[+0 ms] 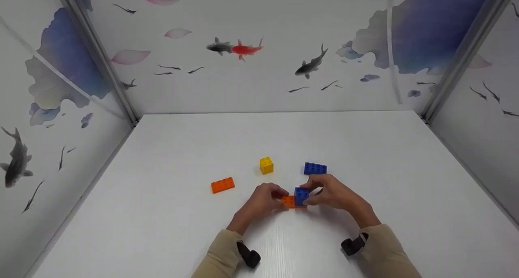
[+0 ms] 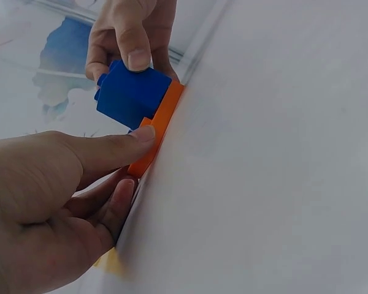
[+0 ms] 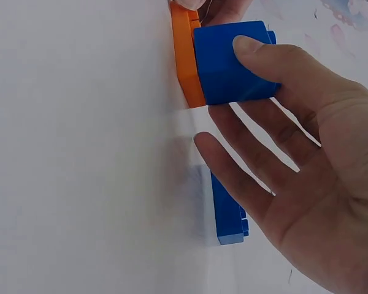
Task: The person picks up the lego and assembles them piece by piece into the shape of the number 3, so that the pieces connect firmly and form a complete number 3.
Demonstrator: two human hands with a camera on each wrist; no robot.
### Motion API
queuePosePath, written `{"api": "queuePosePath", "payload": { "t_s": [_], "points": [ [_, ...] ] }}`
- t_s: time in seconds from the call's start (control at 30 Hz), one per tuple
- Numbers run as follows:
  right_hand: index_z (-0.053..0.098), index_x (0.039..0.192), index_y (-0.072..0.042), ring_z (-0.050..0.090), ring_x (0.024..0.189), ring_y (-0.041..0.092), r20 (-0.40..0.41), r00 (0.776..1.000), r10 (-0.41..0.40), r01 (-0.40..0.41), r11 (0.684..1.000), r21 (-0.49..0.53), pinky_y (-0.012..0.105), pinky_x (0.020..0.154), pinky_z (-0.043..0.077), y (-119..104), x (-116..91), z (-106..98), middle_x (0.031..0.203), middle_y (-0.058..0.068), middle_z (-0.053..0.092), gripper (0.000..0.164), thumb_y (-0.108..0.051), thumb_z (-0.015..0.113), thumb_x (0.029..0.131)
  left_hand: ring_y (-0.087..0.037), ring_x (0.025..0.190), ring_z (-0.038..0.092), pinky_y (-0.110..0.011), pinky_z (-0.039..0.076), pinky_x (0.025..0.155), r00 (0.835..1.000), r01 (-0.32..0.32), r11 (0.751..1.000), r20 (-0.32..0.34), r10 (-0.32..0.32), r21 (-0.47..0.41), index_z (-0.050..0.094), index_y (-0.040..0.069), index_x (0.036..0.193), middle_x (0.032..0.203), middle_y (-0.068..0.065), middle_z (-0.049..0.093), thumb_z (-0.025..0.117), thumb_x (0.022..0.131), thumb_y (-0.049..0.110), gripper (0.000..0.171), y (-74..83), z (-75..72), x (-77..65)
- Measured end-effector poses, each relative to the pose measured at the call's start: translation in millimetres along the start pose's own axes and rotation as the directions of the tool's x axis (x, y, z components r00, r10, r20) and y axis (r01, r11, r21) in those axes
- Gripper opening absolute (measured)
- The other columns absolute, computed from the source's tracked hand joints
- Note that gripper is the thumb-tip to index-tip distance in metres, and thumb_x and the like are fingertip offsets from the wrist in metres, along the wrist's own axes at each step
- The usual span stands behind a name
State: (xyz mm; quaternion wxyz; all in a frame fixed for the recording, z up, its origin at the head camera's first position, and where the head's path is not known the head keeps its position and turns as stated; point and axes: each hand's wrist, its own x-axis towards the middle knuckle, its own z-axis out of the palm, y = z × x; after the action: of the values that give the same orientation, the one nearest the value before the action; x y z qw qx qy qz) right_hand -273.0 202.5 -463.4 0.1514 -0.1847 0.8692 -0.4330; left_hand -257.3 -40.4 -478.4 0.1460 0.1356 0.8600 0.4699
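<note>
On the white table, an orange flat brick point(image 1: 288, 201) lies near the front, pinched at its left end between the thumb and fingers of my left hand point(image 1: 265, 199). A blue square brick point(image 1: 301, 196) sits on the right part of that orange brick, its studs upward. My right hand point(image 1: 334, 192) grips the blue brick, with the thumb point(image 3: 248, 46) on its near side and fingers behind. In the left wrist view the blue brick point(image 2: 132, 92) looks slightly tilted on the orange brick point(image 2: 162, 125); whether it is fully seated I cannot tell.
Behind the hands stand a yellow square brick point(image 1: 266, 165) and, at the right, a blue flat brick point(image 1: 315, 168). A second orange flat brick point(image 1: 222, 185) lies to the left. Walls painted with fish enclose the table point(image 1: 170, 148) at the back and sides.
</note>
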Motion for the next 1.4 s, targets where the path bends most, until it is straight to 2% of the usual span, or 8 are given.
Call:
{"api": "queuePosePath", "payload": {
  "t_s": [0.27,0.4,0.63,0.8,0.93,1.1,1.27,1.4],
  "points": [
    [0.069,0.114,-0.018,0.064,0.11,0.024,0.023,1.0,0.02,-0.019,0.999,-0.04,0.046,0.098,0.056,-5,0,-3,0.118,0.007,0.07,0.034,-0.024,0.083,0.083,-0.013,0.099,0.064,-0.035,0.054,0.099,1.0,-0.015,1.0,0.005,0.015,0.01,0.075,0.014,0.114,0.111,0.0,0.071,0.077,0.087,0.01,0.028,-1.3,-3.3,-2.3],
    [0.068,0.121,-0.015,0.064,0.116,0.03,0.035,0.999,-0.029,0.031,0.998,-0.049,0.048,0.099,0.055,-1,-2,-11,0.125,0.01,0.069,0.039,-0.033,0.077,0.088,-0.012,0.099,0.063,-0.034,0.055,0.099,1.0,-0.021,1.0,0.014,0.021,0.01,0.075,0.015,0.115,0.111,0.001,0.071,0.077,0.088,0.01,0.028,-2.9,-3.9,-3.2],
    [0.068,0.125,-0.01,0.064,0.115,0.027,-0.157,0.984,-0.083,0.077,0.996,-0.042,0.047,0.102,0.053,4,-5,-27,0.124,0.012,0.069,0.04,-0.033,0.072,0.092,-0.012,0.097,0.062,-0.033,0.055,0.097,1.0,0.01,1.0,0.01,-0.011,0.008,0.075,0.016,0.114,0.11,0.003,0.07,0.077,0.087,0.011,0.028,-1.9,-1.3,-4.5],
    [0.066,0.127,-0.008,0.063,0.119,0.03,-0.21,0.974,-0.079,0.071,0.996,-0.045,0.049,0.103,0.052,3,-4,-37,0.128,0.014,0.067,0.043,-0.035,0.07,0.094,-0.012,0.097,0.061,-0.034,0.055,0.097,1.0,0.026,1.0,-0.007,-0.026,0.011,0.075,0.016,0.113,0.109,0.003,0.07,0.077,0.087,0.01,0.028,-0.9,-0.4,-2.6],
    [0.062,0.132,-0.008,0.059,0.125,0.034,-0.265,0.964,-0.02,0.013,1.0,-0.027,0.053,0.107,0.048,6,-1,-49,0.133,0.016,0.064,0.046,-0.034,0.069,0.095,-0.011,0.096,0.062,-0.032,0.055,0.096,1.0,0.01,1.0,0.004,-0.01,0.013,0.075,0.016,0.114,0.109,0.003,0.07,0.077,0.087,0.01,0.028,-0.6,0.5,0.0],
    [0.055,0.14,-0.007,0.055,0.13,0.035,-0.321,0.943,0.083,-0.057,0.994,0.09,0.053,0.113,0.043,11,7,-56,0.139,0.018,0.059,0.058,-0.043,0.066,0.095,-0.011,0.095,0.063,-0.033,0.055,0.096,1.0,0.015,1.0,-0.002,-0.015,0.003,0.075,0.017,0.113,0.108,0.004,0.071,0.076,0.087,0.009,0.027,-2.7,-1.2,1.4],
    [0.048,0.147,-0.009,0.055,0.132,0.032,-0.293,0.934,0.203,-0.14,0.965,0.224,0.048,0.114,0.043,25,12,-49,0.148,0.016,0.051,0.067,-0.045,0.067,0.094,-0.011,0.095,0.063,-0.032,0.055,0.096,1.0,0.016,1.0,0.008,-0.016,0.013,0.075,0.017,0.114,0.108,0.004,0.071,0.076,0.087,0.009,0.027,-5.5,-1.9,-0.6],
    [0.045,0.15,-0.013,0.05,0.137,0.033,-0.24,0.934,0.266,-0.202,0.944,0.262,0.051,0.117,0.039,37,13,-44,0.154,0.013,0.045,0.07,-0.045,0.069,0.093,-0.012,0.095,0.062,-0.032,0.055,0.096,1.0,0.014,1.0,0.004,-0.014,0.01,0.075,0.017,0.114,0.108,0.004,0.071,0.076,0.088,0.01,0.027,-5.2,-1.9,-0.7]
  ]
}}
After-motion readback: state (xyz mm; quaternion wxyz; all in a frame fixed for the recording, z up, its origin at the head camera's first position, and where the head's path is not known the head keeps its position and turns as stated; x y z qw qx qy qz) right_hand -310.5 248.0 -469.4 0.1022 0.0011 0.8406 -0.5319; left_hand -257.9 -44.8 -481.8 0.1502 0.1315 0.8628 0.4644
